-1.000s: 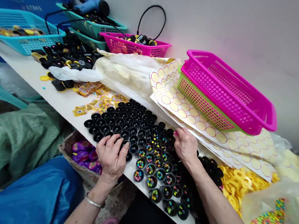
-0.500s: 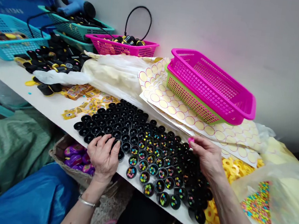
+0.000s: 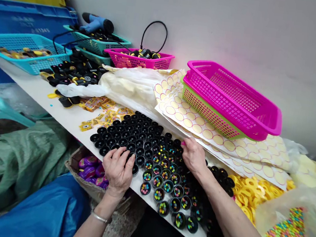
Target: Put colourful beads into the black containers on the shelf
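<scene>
Rows of small round black cups (image 3: 127, 134) stand close together on the white table. Many on the right hold colourful candy beads (image 3: 145, 188); those on the left look dark inside. My left hand (image 3: 119, 169) rests at the front edge of the rows, fingers a little apart and touching the cups, partly covering a few. My right hand (image 3: 195, 156) is above the back of the filled cups, closed on a small pink cup (image 3: 183, 143), mostly hidden by the fingers. A clear bag of the same beads (image 3: 291, 235) lies at the right.
Yellow plastic rings (image 3: 249, 194) lie right of the cups. Behind are sticker sheets (image 3: 187, 118) under a stacked pink basket (image 3: 233, 97). Small yellow packets (image 3: 102, 117) lie left. A box of purple packages (image 3: 90, 168) stands below the front edge.
My right hand has moved left over the cups with the small pink cup. My left hand stays on the front cups. The whole view has shifted slightly.
</scene>
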The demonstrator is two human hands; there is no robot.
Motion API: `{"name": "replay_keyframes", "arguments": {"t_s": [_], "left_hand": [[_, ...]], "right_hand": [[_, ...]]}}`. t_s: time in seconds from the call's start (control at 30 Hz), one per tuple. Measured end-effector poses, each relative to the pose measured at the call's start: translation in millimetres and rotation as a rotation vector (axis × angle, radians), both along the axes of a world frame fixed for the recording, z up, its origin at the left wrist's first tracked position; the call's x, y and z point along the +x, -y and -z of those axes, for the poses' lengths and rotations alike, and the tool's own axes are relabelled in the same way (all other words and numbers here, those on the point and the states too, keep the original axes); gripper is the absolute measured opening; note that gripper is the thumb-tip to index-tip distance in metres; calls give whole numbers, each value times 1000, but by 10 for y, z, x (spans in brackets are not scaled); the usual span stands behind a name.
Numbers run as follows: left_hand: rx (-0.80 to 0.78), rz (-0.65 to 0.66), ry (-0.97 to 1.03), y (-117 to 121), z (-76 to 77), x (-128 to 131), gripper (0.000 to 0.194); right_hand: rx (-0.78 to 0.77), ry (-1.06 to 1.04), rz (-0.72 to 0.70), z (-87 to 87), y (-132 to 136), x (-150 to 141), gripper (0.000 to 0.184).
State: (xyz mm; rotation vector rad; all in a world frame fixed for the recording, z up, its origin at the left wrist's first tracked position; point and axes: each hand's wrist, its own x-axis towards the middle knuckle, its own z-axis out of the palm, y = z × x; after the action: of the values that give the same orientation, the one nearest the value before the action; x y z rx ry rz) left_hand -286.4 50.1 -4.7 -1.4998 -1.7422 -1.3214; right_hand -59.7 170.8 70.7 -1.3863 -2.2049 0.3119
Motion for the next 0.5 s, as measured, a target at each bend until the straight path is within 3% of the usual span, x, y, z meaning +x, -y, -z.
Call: {"name": "replay_keyframes", "arguments": {"t_s": [0.07, 0.13, 0.23, 0.37, 0.5], "left_hand": [[4, -5, -5, -5, 3, 0, 16], [16, -6, -7, -18, 12, -14, 16], [28, 27, -30, -45, 39, -68, 14], [22, 93, -81, -132, 148, -179, 13], [76, 111, 47, -268, 322, -269, 21]], "right_hand": [[-78, -350, -7, -44, 98, 173, 13], [-200, -701, 41, -93, 276, 451, 23], [-234, -1006, 178, -149, 673, 1001, 30], [-61, -983, 312, -171, 1242, 1634, 24], [54, -845, 440, -105, 1525, 2018, 20]]}}
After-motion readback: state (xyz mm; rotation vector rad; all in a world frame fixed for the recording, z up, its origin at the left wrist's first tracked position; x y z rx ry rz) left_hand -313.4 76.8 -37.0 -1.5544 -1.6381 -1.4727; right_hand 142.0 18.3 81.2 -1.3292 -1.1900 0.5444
